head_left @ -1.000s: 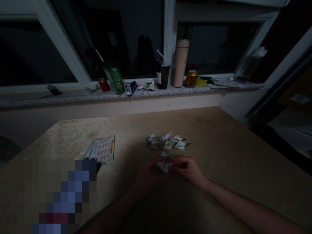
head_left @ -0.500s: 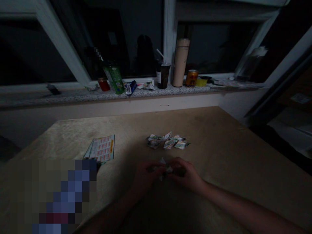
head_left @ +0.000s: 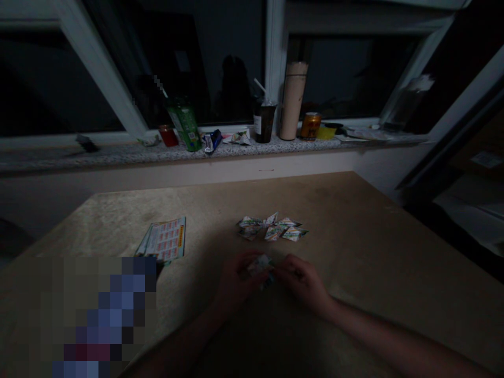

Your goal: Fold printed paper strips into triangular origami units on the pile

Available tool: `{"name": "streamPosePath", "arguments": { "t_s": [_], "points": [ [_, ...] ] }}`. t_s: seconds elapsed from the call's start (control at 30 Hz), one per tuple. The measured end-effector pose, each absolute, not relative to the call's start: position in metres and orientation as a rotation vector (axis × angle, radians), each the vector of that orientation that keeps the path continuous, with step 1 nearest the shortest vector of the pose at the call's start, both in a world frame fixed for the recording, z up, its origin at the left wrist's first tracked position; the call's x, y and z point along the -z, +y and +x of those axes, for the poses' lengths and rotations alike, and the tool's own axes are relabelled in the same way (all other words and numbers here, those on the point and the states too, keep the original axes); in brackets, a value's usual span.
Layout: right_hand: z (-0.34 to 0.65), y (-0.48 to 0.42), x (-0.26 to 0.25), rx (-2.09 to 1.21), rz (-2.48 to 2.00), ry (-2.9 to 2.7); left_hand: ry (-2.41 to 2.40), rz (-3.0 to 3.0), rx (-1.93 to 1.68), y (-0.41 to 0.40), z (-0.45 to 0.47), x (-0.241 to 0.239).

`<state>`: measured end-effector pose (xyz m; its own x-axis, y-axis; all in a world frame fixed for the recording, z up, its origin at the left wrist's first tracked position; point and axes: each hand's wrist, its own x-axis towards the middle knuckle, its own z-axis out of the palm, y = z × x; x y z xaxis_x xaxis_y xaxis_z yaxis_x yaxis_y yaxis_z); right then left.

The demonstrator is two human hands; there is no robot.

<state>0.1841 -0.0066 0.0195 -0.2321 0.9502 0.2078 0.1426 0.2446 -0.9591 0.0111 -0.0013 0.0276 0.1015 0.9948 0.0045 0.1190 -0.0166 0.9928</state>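
Note:
Between my two hands, just above the table, is a small folded piece of printed paper [head_left: 260, 264]. My left hand [head_left: 236, 281] grips it from the left, thumb in front and fingers behind. My right hand [head_left: 305, 281] pinches its right edge with thumb and forefinger, the other fingers curled in. Beyond my hands lie several folded paper pieces [head_left: 272, 228] with pointed corners, printed in white, green and orange, set close together in two rows. The dim light hides the finer folds of the held piece.
Flat printed sheets [head_left: 167, 239] lie to the left on the table [head_left: 338, 205], beside a pixelated patch. Along the stone windowsill [head_left: 157, 155] stand a green bottle [head_left: 185, 126], a dark cup with a straw [head_left: 263, 122], a tall beige flask [head_left: 294, 102] and a gold can [head_left: 311, 126].
The held paper has turned, so a broader face of it shows. My right hand's fingers have drawn back slightly to the right and curled more. The pieces on the table have not moved.

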Motion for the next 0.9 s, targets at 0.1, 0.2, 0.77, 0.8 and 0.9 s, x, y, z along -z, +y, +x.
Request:
{"name": "streamPosePath", "arguments": {
  "t_s": [0.1, 0.2, 0.77, 0.8, 0.9],
  "points": [
    [0.1839, -0.0053, -0.0191, -1.148, -1.055, -1.473, 1.166, 1.342, -1.053, -0.0011, 0.0118, -0.0267],
    [0.1846, -0.0033, -0.0184, -1.193, -1.050, -1.397, 1.208, 1.339, -1.019, -0.0001, 0.0111, -0.0278],
    [0.1827, -0.0024, -0.0153, -1.487, -0.896, -1.315, 1.208, 1.341, -1.027, -0.0009, 0.0125, -0.0329],
    [0.1828, -0.0026, -0.0158, -1.490, -0.896, -1.327, 1.211, 1.344, -1.010, -0.0006, 0.0125, -0.0327],
    [0.1830, -0.0034, -0.0166, -1.489, -0.896, -1.363, 1.221, 1.333, -0.999, 0.0007, 0.0123, -0.0324]
  ]
}}
